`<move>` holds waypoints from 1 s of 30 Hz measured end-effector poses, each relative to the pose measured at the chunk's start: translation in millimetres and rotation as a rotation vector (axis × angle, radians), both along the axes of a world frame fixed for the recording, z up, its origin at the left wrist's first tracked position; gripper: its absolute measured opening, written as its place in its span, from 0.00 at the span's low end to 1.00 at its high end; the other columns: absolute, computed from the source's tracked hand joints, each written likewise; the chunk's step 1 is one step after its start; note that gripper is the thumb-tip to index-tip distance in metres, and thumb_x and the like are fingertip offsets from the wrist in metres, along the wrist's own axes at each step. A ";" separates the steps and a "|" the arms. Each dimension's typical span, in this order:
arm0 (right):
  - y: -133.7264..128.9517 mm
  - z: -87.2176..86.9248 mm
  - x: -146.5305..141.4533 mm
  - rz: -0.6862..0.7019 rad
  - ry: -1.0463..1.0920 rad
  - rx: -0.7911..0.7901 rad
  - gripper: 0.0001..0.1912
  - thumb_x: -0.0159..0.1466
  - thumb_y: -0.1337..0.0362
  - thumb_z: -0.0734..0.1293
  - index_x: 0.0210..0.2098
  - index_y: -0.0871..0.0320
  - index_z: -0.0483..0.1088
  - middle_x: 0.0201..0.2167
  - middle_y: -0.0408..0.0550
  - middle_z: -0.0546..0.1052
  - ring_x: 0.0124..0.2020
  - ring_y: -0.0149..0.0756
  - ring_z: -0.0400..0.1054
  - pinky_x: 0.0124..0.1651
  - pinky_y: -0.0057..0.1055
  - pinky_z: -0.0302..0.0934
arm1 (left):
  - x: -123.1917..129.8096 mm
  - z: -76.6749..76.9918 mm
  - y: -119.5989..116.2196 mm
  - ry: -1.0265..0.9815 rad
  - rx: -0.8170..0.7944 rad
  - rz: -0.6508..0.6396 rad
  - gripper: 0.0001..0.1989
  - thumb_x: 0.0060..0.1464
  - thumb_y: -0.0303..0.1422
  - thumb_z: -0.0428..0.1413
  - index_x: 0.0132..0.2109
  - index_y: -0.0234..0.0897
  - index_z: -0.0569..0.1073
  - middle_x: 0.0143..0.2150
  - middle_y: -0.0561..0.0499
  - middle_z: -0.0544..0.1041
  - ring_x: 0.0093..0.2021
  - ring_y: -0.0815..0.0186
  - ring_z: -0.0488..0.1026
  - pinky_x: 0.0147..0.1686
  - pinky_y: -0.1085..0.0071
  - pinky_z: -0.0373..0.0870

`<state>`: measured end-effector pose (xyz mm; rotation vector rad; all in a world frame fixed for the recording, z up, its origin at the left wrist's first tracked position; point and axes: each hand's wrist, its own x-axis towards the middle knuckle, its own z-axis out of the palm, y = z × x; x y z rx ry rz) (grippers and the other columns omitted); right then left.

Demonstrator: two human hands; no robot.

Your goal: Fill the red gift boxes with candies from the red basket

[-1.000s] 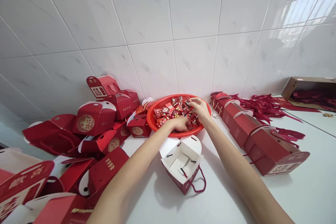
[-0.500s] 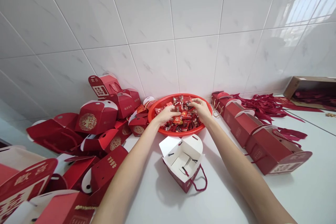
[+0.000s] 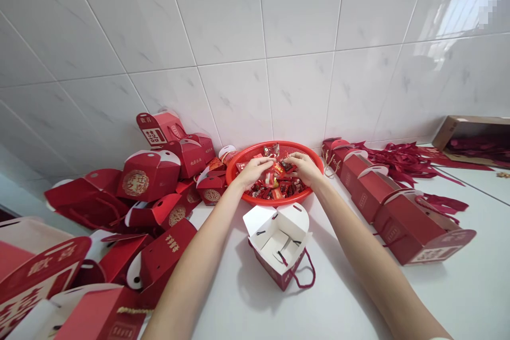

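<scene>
A red plastic basket (image 3: 274,203) full of small wrapped candies (image 3: 283,187) stands against the wall. Inside it, my left hand (image 3: 255,171) has its fingers and thumb closed around red-wrapped candies. Facing it from the other side, my right hand (image 3: 303,169) curls its fingers on wrapped candies, partly hidden among the pile. Just in front of the basket, between my forearms, a red gift box (image 3: 279,247) sits with its flaps up, showing its white inside, black cord ends and a dark red rope handle.
Many red gift boxes (image 3: 148,175) are heaped on the left. Along the right runs a row of closed red boxes (image 3: 414,226). Behind that row lie dark red ribbons (image 3: 402,162) and a cardboard box (image 3: 446,133). A tiled wall (image 3: 298,95) bounds the back.
My hands have shifted slightly within the basket, gathering candies between them; several candies have moved. The gift box in front stays in place.
</scene>
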<state>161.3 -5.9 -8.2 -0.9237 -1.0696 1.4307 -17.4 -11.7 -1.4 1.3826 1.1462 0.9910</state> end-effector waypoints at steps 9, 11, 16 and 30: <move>0.4 -3.3 0.5 0.093 -0.007 0.003 0.12 0.46 0.66 0.74 0.23 0.56 0.65 0.29 0.41 0.71 0.35 0.36 0.70 0.32 0.37 0.75 | -0.7 -1.3 2.0 0.026 0.093 0.043 0.12 0.53 0.33 0.63 0.45 0.33 0.77 0.35 0.50 0.79 0.31 0.69 0.76 0.38 0.71 0.74; 1.9 -5.0 0.3 0.035 -0.026 0.031 0.13 0.45 0.66 0.74 0.23 0.56 0.64 0.28 0.40 0.71 0.33 0.34 0.69 0.30 0.32 0.72 | -0.8 -4.0 3.6 0.084 0.124 0.056 0.12 0.55 0.35 0.61 0.45 0.34 0.76 0.37 0.49 0.79 0.33 0.68 0.76 0.38 0.70 0.74; 7.1 -10.6 -0.3 -0.193 -0.142 0.123 0.11 0.45 0.65 0.73 0.23 0.56 0.65 0.23 0.38 0.71 0.26 0.29 0.64 0.28 0.26 0.59 | 1.4 -11.4 3.1 0.644 0.134 -0.104 0.04 0.49 0.30 0.58 0.33 0.35 0.77 0.30 0.51 0.79 0.31 0.64 0.75 0.34 0.71 0.70; 3.2 -7.2 -2.5 -0.226 -0.122 0.136 0.09 0.45 0.65 0.71 0.24 0.54 0.66 0.22 0.38 0.72 0.25 0.31 0.66 0.29 0.28 0.59 | 17.0 1.8 -10.6 1.141 -0.041 -0.421 0.05 0.37 0.33 0.59 0.25 0.37 0.77 0.26 0.48 0.80 0.27 0.61 0.73 0.28 0.70 0.65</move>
